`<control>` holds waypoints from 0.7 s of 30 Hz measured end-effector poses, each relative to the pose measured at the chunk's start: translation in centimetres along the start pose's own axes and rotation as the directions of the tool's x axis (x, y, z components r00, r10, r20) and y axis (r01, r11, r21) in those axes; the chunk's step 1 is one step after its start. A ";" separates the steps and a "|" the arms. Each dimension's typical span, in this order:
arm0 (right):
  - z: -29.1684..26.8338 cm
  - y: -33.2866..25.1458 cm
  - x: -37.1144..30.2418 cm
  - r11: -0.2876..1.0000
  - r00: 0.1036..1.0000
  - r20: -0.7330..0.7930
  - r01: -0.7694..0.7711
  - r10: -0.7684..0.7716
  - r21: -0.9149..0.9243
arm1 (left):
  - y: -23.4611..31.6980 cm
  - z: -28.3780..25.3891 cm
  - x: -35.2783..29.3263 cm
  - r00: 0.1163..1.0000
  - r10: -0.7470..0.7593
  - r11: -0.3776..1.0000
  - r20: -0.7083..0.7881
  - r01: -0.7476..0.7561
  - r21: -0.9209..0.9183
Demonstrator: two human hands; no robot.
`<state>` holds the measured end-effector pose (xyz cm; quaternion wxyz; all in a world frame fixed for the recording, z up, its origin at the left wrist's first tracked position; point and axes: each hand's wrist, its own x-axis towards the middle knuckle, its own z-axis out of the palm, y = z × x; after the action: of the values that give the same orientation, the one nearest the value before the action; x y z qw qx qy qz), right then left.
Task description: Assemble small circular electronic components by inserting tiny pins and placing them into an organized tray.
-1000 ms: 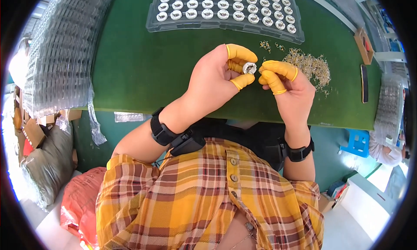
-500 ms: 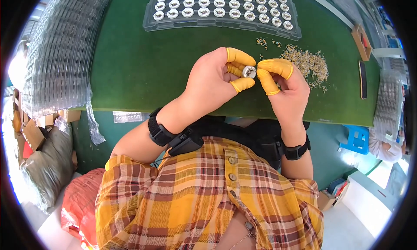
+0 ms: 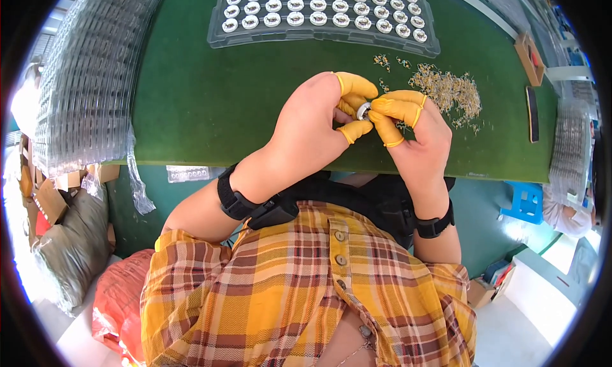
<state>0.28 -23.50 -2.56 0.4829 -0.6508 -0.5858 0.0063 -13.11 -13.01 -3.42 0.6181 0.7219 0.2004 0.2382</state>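
My left hand [image 3: 313, 115], with yellow finger cots on its fingertips, grips a small round white part [image 3: 363, 111] by its edge, tilted toward the right. Dark and metallic bits show on the part's face. My right hand [image 3: 417, 123], also in yellow finger cots, has thumb and fingers pinched together against that face. Whatever they pinch is hidden by the fingertips. Just beyond the right hand lies a heap of tiny components with wire leads [image 3: 449, 93], and a few loose ones sit left of it.
A clear plastic tray [image 3: 280, 38] at the far side holds rows of similar white parts. Stacked clear trays [image 3: 89, 80] rise at the left of the green table [image 3: 210, 112]. A black bar [image 3: 533, 114] and a small open wooden box [image 3: 529, 60] lie at the right.
My right fingertips have moved left onto the round part's face. The part has turned more toward the right hand, and my left hand keeps its grip.
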 end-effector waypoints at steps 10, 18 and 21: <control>-1.5 -1.0 1.0 0.992 0.988 0.105 -0.117 0.113 0.038 | 1.0 -0.5 0.4 0.919 0.387 0.819 0.071 -0.378 0.431; -2.9 0.7 5.5 0.981 0.909 0.371 -0.193 0.192 -0.037 | 2.1 -2.0 3.0 0.976 0.102 0.928 0.191 -0.163 0.336; -2.0 3.3 10.3 0.951 0.896 0.329 -0.308 0.298 -0.022 | 1.3 -4.8 6.2 0.979 0.180 0.870 0.098 -0.205 0.448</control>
<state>7.16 -16.36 2.14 0.3815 -0.7164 -0.5493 0.1988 -11.00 -5.74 -0.99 0.4097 0.8690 0.1612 0.2257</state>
